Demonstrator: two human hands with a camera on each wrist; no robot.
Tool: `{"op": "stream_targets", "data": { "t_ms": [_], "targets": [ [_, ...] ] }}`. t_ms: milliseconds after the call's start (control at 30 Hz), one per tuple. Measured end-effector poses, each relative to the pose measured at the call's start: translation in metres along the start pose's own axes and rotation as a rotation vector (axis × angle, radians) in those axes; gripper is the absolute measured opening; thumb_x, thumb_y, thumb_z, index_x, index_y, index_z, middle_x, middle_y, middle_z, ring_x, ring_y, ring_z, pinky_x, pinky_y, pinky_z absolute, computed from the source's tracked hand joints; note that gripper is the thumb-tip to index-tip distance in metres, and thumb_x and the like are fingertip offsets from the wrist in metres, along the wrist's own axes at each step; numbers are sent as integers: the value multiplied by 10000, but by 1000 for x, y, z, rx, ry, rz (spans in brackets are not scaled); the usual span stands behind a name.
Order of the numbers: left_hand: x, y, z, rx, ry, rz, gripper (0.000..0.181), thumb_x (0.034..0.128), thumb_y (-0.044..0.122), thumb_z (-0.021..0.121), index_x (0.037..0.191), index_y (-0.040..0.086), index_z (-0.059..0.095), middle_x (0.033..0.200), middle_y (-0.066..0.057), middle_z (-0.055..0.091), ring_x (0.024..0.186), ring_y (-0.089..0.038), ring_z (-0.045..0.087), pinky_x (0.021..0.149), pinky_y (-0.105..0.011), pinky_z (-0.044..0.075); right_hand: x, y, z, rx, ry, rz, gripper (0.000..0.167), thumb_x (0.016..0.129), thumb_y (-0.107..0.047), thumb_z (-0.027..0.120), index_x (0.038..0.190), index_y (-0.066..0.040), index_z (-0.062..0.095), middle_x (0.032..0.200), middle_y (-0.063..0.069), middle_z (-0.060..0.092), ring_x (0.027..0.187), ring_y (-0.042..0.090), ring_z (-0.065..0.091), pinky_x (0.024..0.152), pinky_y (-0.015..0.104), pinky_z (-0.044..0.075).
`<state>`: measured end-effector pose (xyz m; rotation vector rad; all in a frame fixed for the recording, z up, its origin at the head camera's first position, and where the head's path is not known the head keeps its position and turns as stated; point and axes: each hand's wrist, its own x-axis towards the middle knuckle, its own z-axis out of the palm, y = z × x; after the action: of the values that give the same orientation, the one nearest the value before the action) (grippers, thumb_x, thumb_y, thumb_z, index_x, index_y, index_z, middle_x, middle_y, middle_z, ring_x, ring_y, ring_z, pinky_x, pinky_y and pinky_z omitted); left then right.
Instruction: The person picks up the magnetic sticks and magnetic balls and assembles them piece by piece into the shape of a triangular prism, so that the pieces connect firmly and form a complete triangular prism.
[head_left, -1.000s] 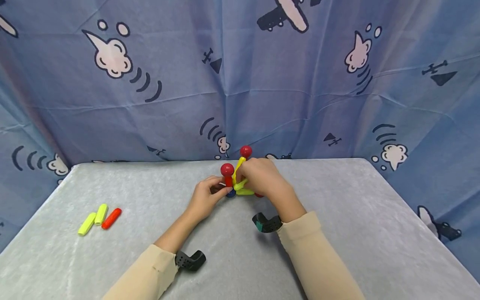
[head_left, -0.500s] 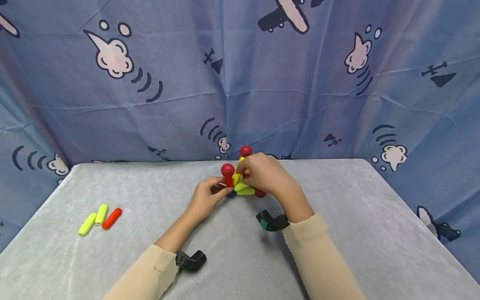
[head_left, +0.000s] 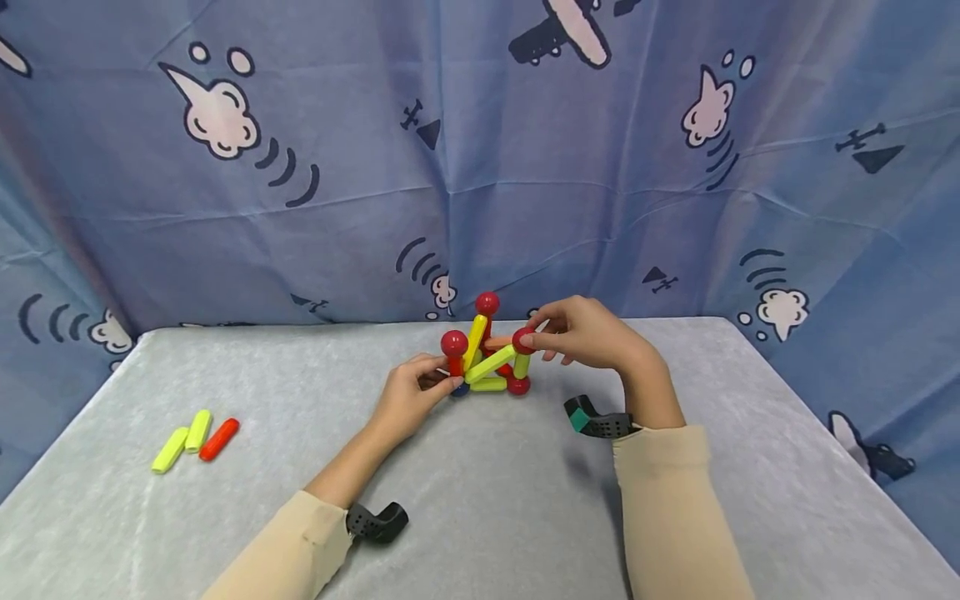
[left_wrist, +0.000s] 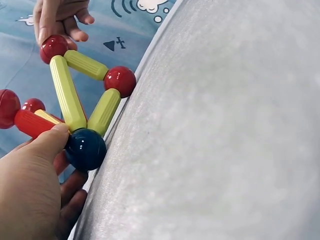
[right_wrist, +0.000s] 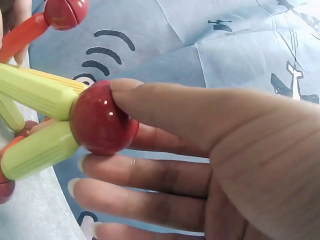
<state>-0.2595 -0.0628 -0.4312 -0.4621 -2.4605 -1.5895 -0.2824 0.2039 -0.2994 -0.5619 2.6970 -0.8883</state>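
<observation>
A magnetic ball-and-rod structure stands near the table's back edge. My left hand (head_left: pixel 411 392) holds its left corner, the thumb where the red rod (left_wrist: pixel 35 122) meets the blue ball (left_wrist: pixel 86 149) and the fingers behind. An upper red ball (right_wrist: pixel 104 117) is pinched between thumb and fingers of my right hand (head_left: pixel 588 335). From that ball a slanted yellow-green rod (left_wrist: pixel 67 92) runs to the blue ball. A shorter yellow-green rod (head_left: pixel 521 365) joins it to the lower red ball (head_left: pixel 518 385). Two more red balls top the left and back, partly seen past a yellow rod (head_left: pixel 476 337).
Two loose yellow-green rods (head_left: pixel 171 450) and a red rod (head_left: pixel 219 439) lie on the left of the grey cloth-covered table (head_left: pixel 465 508). Behind the table hangs a blue patterned curtain (head_left: pixel 360 150). Each wrist wears a black camera band (head_left: pixel 377 522).
My right hand has moved right, from the structure's middle to its upper right red ball, uncovering the rods there. The left hand keeps its hold in place.
</observation>
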Motion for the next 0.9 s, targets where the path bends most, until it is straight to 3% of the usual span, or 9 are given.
{"op": "stream_targets", "data": {
  "t_ms": [500, 733, 900],
  "targets": [
    [-1, 2, 1, 9, 37, -19, 395, 869, 120, 796, 1241, 19, 713, 1090, -134, 743, 915, -231, 735, 812, -303, 617, 3, 1, 5, -10, -5, 12, 326, 955, -373, 691, 1163, -122, 703, 897, 14, 754, 807, 162, 670, 731, 304, 560],
    [-2, 1, 2, 24, 41, -15, 376, 862, 113, 801, 1224, 54, 720, 1056, -131, 747, 905, -236, 729, 832, -351, 614, 4, 4, 7, -44, 21, -13, 350, 921, -386, 734, 1164, -136, 708, 1027, 48, 760, 921, 204, 679, 804, 357, 562],
    [-1, 2, 1, 43, 23, -55, 369, 866, 138, 802, 1219, 81, 711, 1057, -101, 751, 922, -215, 720, 864, -362, 608, 6, 5, 10, -41, 10, -33, 411, 874, -330, 793, 1211, -116, 697, 1106, 95, 748, 1012, 272, 702, 860, 414, 605]
  ]
}}
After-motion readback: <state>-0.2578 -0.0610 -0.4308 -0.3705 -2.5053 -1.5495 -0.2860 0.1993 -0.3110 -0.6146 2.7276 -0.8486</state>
